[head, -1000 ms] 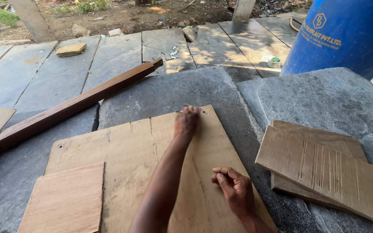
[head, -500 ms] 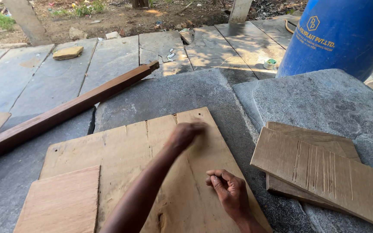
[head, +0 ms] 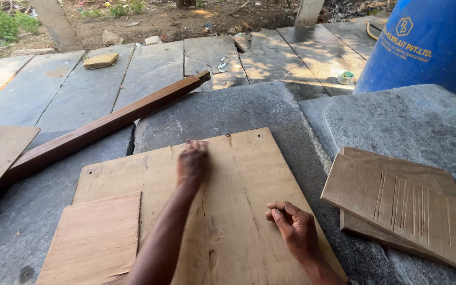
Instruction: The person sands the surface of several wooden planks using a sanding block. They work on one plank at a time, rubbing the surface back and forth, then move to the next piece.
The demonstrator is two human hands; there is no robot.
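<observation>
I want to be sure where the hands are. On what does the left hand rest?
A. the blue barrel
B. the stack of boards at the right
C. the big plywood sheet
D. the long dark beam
C: the left hand lies flat on the big plywood sheet, near its far edge.

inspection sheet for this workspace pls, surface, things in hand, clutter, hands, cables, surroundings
surface: grey stone slab, rough.
job's things: large plywood sheet flat on the slab; smaller plywood piece on its near left corner.
clutter: stacked boards at right; long dark wooden beam at left.
grippers: left hand pressed flat on the sheet; right hand loosely curled, resting on it.
cables: nothing seen.
surroundings: blue drum, stone paving, bare soil beyond.
</observation>
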